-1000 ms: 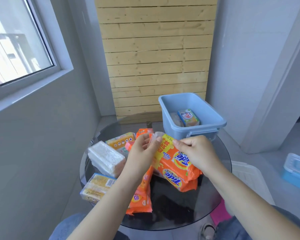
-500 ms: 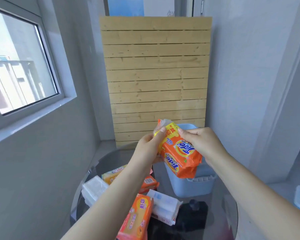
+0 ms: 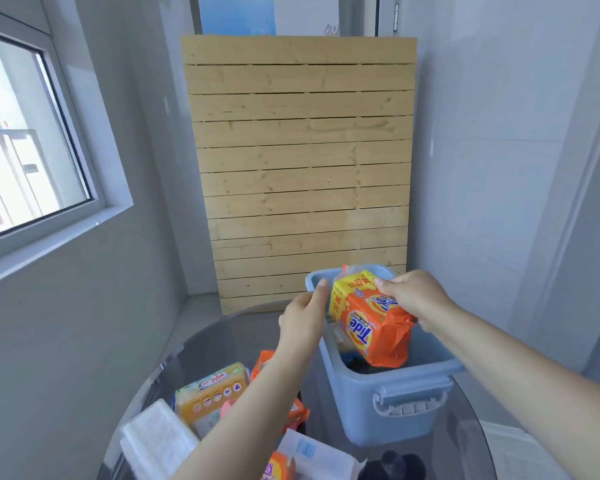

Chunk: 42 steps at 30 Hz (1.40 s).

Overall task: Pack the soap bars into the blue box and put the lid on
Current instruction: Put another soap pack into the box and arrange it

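Right hand [image 3: 411, 296] gripping soap pack [image 3: 368, 323] over blue box [image 3: 388, 400]

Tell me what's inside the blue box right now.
The orange Tide soap pack, gripped by the right hand, is partly inside the blue box. It covers most of the interior; other contents are unclear.

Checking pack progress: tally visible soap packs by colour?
orange packs: 3, one in right hand over box
yellow pack: 1
white packs: 2
Total: 6; box contents mostly hidden.
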### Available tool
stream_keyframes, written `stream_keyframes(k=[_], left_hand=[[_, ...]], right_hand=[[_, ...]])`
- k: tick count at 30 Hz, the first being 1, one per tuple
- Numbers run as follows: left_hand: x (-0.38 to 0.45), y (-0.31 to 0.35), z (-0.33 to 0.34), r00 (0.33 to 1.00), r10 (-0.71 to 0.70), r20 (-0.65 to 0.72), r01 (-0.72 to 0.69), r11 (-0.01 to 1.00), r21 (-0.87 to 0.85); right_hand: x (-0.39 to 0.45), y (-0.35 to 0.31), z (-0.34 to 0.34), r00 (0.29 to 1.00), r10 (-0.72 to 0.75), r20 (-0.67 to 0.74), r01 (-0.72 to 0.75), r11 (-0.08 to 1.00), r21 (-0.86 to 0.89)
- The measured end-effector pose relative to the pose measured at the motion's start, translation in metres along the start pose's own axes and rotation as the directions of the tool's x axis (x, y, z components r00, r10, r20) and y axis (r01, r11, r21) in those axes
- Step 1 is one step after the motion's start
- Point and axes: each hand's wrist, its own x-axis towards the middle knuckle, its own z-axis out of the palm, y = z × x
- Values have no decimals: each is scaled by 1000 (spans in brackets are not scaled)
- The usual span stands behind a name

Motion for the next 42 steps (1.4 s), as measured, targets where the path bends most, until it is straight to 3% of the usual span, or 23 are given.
stream_keyframes(k=[7,11,16,24,26,29,33,38,42], left_hand=[[3,-30,18,996,-53,74,54,998,-13],[3,-39,23,998,-30,51,32,998,-48],[8,-45,23,1000,-1,28,4,994,-107],[10,-49,22,999,-28,27,31,993,-117],[10,-50,20,999,-35,31,38,994,-103],[10,-49,20,998,-51,41,55,994,-98],[12,-52,20,997,-65,50,71,988,-138],[11,-52,21,996,-69,48,76,983,-169],[9,-51,22,997,-60,43,67,982,-176]], right_hand=[[14,29,9,988,116,105,-93,974,-205],[17,42,18,976,187,114,-143,938,-315],[19,47,23,890,364,273,-285,914,-290],[32,49,39,802,467,373,-265,838,-477],[39,53,38,800,486,352,-239,796,-555],[43,59,39,731,578,363,-218,701,-679],[44,64,48,641,603,475,-223,738,-637],[53,70,55,646,578,499,-255,779,-573],[55,73,55,605,600,523,-281,776,-565]])
